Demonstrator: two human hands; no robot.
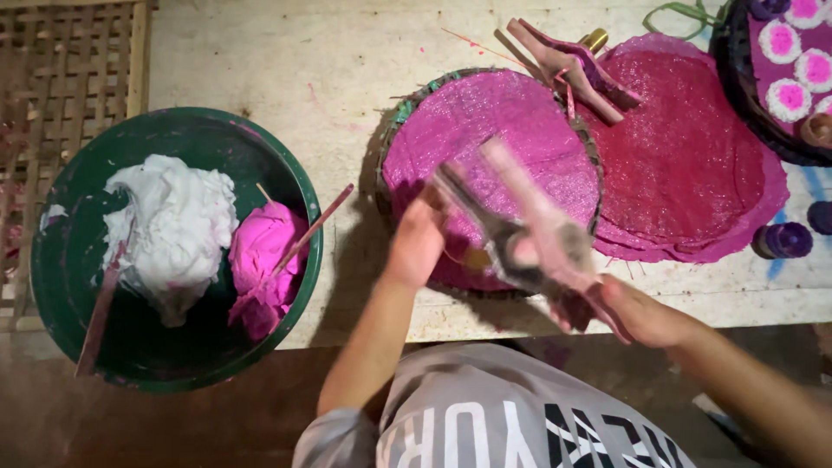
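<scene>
Press (529, 230): pink, two-armed, blurred; gripped by right hand (646, 310) at its lower end, left hand (418, 238) touching its upper arms, grasp unclear. It hung over a magenta tray (520, 117). Red mats (693, 165) lay beside; green basin (69, 260) with white and pink dough (260, 260) stood left. Surface: stained pale board table (286, 69).

The round tray (511, 130) wears glittery magenta mesh cloth. The blurred press (529, 234) looks like paint-stained wood, possibly with metal. The green basin (303, 217) is smeared plastic; the table (303, 61) is rough and matt.
</scene>
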